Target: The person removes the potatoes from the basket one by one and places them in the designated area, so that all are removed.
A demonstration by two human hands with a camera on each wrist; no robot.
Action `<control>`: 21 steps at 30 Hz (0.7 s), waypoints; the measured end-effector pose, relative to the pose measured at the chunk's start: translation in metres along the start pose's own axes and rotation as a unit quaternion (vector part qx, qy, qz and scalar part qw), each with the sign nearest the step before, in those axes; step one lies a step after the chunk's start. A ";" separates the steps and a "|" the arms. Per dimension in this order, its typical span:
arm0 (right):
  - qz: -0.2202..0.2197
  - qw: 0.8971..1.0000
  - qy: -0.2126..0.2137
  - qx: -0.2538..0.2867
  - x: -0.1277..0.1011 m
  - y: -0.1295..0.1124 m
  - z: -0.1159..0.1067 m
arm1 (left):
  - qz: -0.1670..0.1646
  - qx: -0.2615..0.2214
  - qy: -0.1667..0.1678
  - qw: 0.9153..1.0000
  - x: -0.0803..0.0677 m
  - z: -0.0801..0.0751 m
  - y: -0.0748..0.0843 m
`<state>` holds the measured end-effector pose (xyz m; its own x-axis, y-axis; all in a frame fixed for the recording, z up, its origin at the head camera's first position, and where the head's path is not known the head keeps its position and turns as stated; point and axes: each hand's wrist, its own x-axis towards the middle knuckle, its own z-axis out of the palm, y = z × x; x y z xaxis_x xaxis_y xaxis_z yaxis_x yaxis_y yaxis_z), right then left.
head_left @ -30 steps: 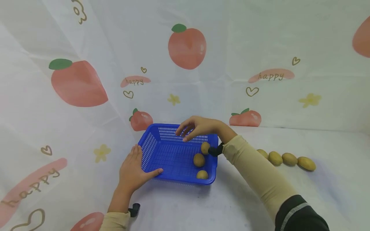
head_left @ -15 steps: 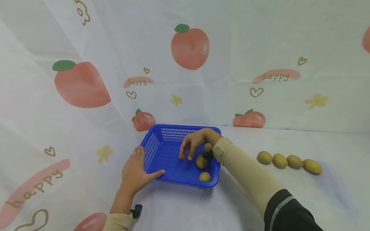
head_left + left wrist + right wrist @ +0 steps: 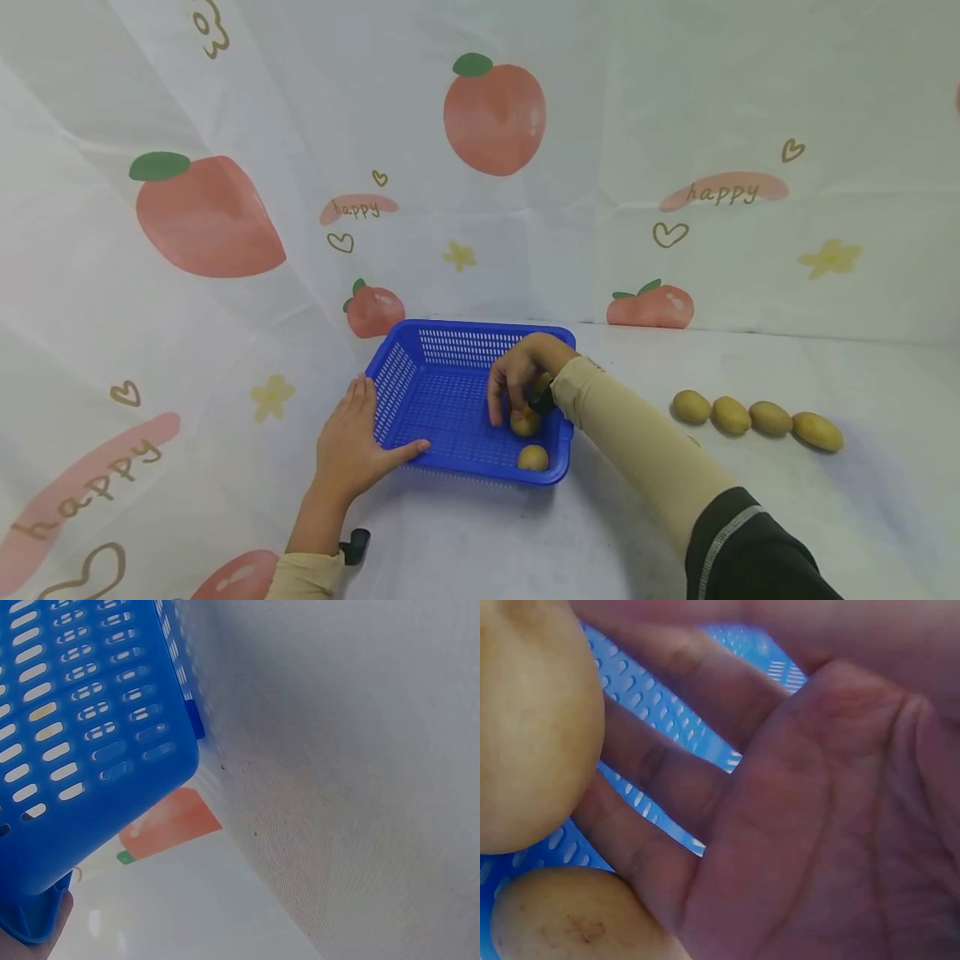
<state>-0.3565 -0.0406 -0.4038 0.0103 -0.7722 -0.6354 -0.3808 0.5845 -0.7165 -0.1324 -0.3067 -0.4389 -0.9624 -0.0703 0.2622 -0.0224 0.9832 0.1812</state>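
A spread left hand [image 3: 348,443] braces the basket [image 3: 446,410], seemingly to steady it, while the right hand [image 3: 519,372] pinches a potato [image 3: 527,424].

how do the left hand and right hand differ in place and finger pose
Place: the left hand is at the left end of the blue basket, while the right hand reaches down inside it, by a potato.
Fingers: the left hand's are straight, thumb spread toward the near rim; the right hand's point down and bend, though whether they pinch the potato is unclear.
Shared: both are bare, with beige sleeves.
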 end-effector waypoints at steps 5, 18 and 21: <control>0.015 1.000 -0.006 -0.015 0.000 -0.001 0.001 | 0.001 0.002 0.000 1.000 0.000 0.000 0.000; 0.025 0.999 -0.021 0.007 -0.008 -0.008 0.008 | 0.001 -0.003 0.002 1.000 -0.001 0.000 0.001; 0.047 0.998 -0.027 0.006 -0.007 -0.011 0.008 | 0.001 -0.002 0.001 1.000 -0.001 0.000 0.001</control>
<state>-0.3449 -0.0395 -0.3942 0.0255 -0.6986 -0.7150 -0.3710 0.6575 -0.6557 -0.1318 -0.3056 -0.4386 -0.9618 -0.0696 0.2646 -0.0203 0.9825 0.1849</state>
